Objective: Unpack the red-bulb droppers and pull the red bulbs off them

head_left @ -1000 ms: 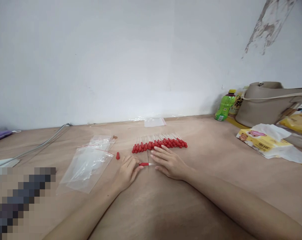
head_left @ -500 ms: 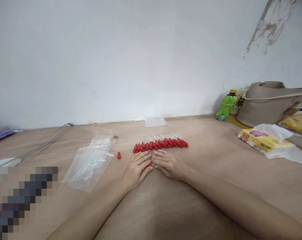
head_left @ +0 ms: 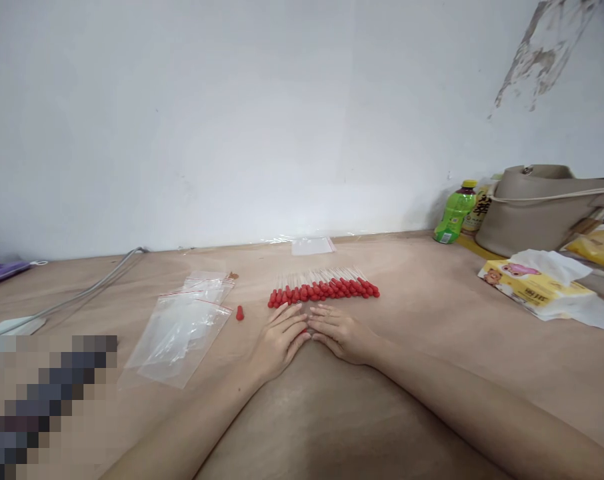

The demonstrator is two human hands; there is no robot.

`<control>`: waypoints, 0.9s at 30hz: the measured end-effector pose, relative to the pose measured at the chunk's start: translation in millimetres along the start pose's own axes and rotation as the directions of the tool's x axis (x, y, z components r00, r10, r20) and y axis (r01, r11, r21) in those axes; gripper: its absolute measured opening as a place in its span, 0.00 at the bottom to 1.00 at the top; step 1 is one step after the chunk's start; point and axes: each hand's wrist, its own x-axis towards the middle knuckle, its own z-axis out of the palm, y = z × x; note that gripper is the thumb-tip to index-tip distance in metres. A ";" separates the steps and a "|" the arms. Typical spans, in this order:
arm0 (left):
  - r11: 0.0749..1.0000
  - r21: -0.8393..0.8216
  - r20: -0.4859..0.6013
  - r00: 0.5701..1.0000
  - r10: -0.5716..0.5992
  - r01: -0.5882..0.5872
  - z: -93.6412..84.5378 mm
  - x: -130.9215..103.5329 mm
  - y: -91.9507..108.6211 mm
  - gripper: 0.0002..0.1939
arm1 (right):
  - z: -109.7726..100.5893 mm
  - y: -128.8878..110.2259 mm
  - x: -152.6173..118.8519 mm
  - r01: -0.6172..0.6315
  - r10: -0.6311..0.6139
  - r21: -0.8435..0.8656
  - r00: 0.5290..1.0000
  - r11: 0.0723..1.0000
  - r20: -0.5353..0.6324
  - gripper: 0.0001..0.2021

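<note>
Head view puts the left hand (head_left: 278,341) and right hand (head_left: 345,335) almost tip to tip on the brown, paper-like tabletop (head_left: 417,293). Between them I catch a narrow, bright red piece (head_left: 305,331), tucked by the left thumb, so nearer that hand. Fingers hide the rest: I can't tell its long axis, or whether either hand is pinching it. Just beyond the fingertips runs a side-to-side row of red, bulb-ended pieces (head_left: 325,289), thin pale stems pointing away from me. Off to the left, one stubby, loose red bulb-ended piece (head_left: 239,313) lies alone.
</note>
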 end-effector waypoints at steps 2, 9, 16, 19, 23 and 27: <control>1.000 -0.018 0.009 1.000 0.006 -0.006 -0.8 1.0 0.9 0.11 | 0.0 0.3 0.2 0.005 -0.005 0.031 1.000 1.000 0.013 0.12; 0.999 0.016 -0.007 0.999 0.052 -0.051 -4.3 2.7 4.8 0.11 | -1.7 -0.8 -0.3 0.023 -0.023 0.045 1.000 0.999 -0.007 0.10; 0.995 0.055 0.006 0.997 0.079 -0.079 -8.0 1.1 8.0 0.08 | -6.5 -5.0 1.3 0.095 -0.097 -0.053 0.995 0.994 -0.035 0.07; 0.997 0.030 0.025 0.997 0.068 -0.069 -9.0 -0.2 7.9 0.08 | -8.5 -6.9 1.8 0.110 -0.113 -0.074 0.993 0.991 -0.038 0.07; 0.998 0.013 0.029 0.998 0.058 -0.058 -9.2 -1.7 6.6 0.10 | -9.6 -8.9 1.2 0.121 -0.125 -0.095 0.991 0.988 -0.045 0.07; 0.998 0.010 0.048 0.997 0.066 -0.067 -11.6 -4.6 3.6 0.09 | -12.0 -7.9 -2.5 0.124 -0.130 -0.101 0.990 0.987 -0.057 0.07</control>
